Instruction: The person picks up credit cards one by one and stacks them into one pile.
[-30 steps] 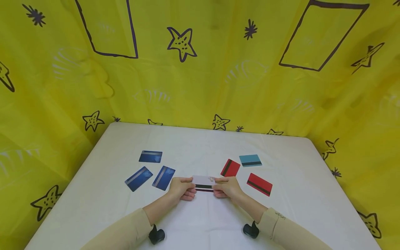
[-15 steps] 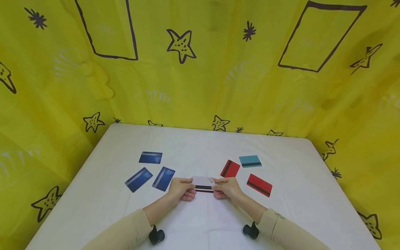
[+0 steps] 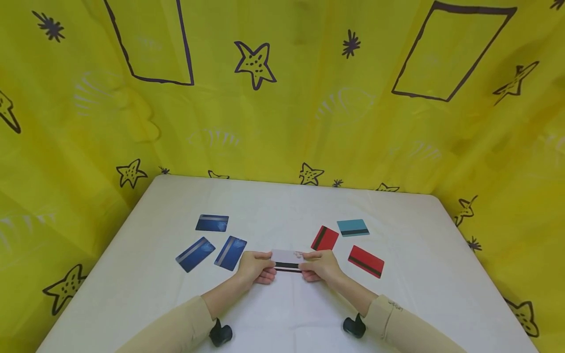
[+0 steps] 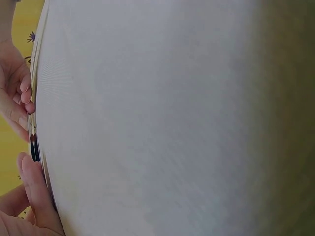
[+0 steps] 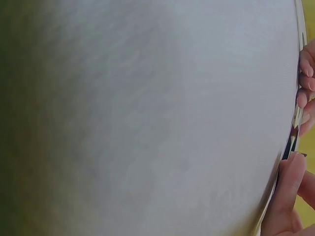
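Both hands hold a white card with a black magnetic stripe in front of the body, in the head view. A thin dark red edge of another card shows just below it. The left hand pinches the left end, thumb on top and fingers curled under. At the right end the right hand grips the same way. Each wrist view catches the two hands at its border, with the dark card end between them seen nearly edge-on. The undersides of the cards are hidden in the head view.
Three blue cards with grey stripes lie to the left on the white table. To the right are two red cards and a teal card, all black-striped. A yellow patterned curtain surrounds the table's back and sides.
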Motion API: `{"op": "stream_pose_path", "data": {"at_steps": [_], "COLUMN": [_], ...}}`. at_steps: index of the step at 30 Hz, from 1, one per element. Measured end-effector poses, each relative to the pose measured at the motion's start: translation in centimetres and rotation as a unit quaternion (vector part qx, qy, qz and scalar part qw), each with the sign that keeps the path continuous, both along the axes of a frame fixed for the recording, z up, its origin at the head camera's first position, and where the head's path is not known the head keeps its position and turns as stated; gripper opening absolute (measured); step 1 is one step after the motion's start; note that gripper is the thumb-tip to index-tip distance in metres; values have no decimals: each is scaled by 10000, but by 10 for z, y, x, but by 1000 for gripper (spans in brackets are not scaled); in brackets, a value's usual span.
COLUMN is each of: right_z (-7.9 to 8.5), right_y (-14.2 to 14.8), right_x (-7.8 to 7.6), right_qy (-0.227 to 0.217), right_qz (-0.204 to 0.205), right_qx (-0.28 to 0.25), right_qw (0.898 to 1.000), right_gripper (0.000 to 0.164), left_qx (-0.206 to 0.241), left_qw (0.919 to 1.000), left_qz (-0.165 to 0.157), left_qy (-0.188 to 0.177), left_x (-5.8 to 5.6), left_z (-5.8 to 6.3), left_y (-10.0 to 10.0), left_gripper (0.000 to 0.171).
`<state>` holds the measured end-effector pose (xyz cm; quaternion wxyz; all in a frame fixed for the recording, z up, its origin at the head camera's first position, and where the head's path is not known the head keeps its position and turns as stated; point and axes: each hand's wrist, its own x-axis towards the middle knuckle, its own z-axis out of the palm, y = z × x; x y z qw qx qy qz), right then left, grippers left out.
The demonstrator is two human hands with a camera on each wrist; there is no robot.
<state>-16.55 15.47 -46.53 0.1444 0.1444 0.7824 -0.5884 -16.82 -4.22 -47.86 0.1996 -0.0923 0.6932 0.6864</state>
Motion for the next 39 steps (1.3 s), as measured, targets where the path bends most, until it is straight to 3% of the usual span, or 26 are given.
{"op": "stream_pose_path", "data": {"at_steps": [12,39], "right_z": [0,-2], "right_y": [2,1], "right_x": [0,-1], "right_qy": [95,168], "right_qz": [157,68], "right_qx": [199,234], "right_qw": [9996,9996], "right_gripper": [40,39], "left_qx": [-126,-328], "left_qw": [9998,9984], "left_qz": [21,320], "left_qy": [124,327], "left_x": [-3,-3], "left_z": [-2,-3], "left_y": [1,5], "left_gripper": [36,39]}}
